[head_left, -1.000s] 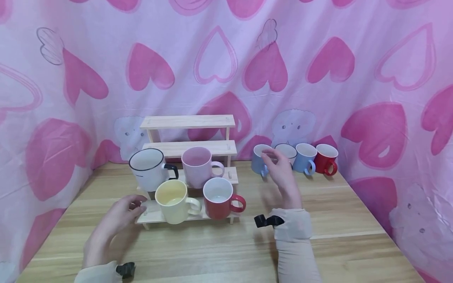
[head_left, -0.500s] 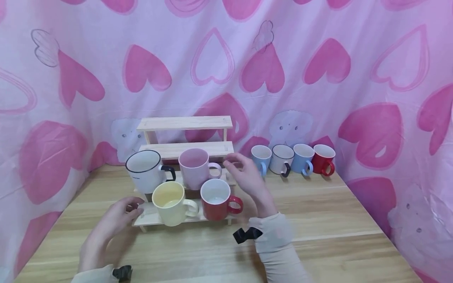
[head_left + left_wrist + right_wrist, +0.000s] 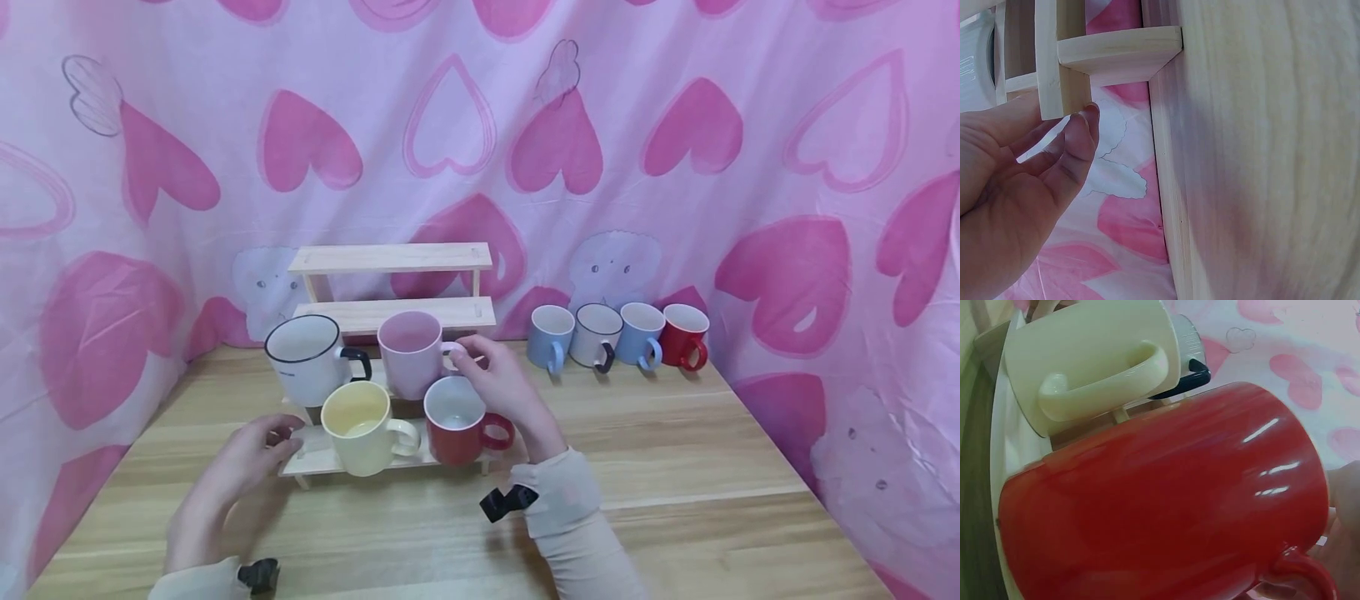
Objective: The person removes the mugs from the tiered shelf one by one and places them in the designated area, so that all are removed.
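Note:
My right hand [image 3: 498, 379] pinches the handle of a pink mug [image 3: 410, 357] on the second step of a wooden tiered rack [image 3: 397, 257]. My left hand [image 3: 251, 454] grips the left end of the rack's bottom board; in the left wrist view its thumb and fingers [image 3: 1079, 147] meet at that board's end. A white mug [image 3: 306, 362] with a black rim stands left of the pink one. On the bottom step are a yellow mug [image 3: 360, 437] and a red mug [image 3: 452, 433], which fills much of the right wrist view and hides most of my right hand there.
At the back right of the wooden table [image 3: 637, 517] stand a light blue mug [image 3: 547, 337], a white mug with a black handle [image 3: 595, 337], another blue mug [image 3: 637, 335] and a red mug [image 3: 678, 337]. A heart-patterned curtain [image 3: 465, 100] hangs behind.
My right hand has moved left from in front of the back-row mugs to the pink mug's handle and now pinches it. My left hand stays at the rack's end.

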Motion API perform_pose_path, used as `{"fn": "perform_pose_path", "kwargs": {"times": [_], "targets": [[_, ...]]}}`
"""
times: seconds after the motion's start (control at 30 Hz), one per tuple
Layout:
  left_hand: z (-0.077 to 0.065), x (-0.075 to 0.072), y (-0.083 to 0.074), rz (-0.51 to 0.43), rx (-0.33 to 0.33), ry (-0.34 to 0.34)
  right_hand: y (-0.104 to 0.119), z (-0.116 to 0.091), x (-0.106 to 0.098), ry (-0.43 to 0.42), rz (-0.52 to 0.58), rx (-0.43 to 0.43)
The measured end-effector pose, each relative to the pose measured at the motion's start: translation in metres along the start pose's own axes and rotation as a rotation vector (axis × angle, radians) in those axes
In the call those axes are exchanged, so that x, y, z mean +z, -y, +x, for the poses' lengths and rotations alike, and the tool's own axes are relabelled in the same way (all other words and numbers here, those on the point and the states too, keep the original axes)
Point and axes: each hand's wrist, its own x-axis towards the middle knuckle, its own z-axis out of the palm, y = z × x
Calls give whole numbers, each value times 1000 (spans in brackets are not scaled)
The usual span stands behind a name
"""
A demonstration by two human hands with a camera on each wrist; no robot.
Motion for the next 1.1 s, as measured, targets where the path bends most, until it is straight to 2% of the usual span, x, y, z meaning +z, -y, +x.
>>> {"fn": "perform_pose_path", "kwargs": {"times": [0.37,0.57,0.9,1.1], "targets": [[2,1,3,-4,21,-5,-10,8,4,-5,54,-55],[2,2,5,3,21,-8,-10,8,4,-5,116,-21],[2,3,6,2,21,-6,-8,7,-2,47,168,29],[4,1,4,32,-1,6,-9,9,-1,45,212,50]]}}
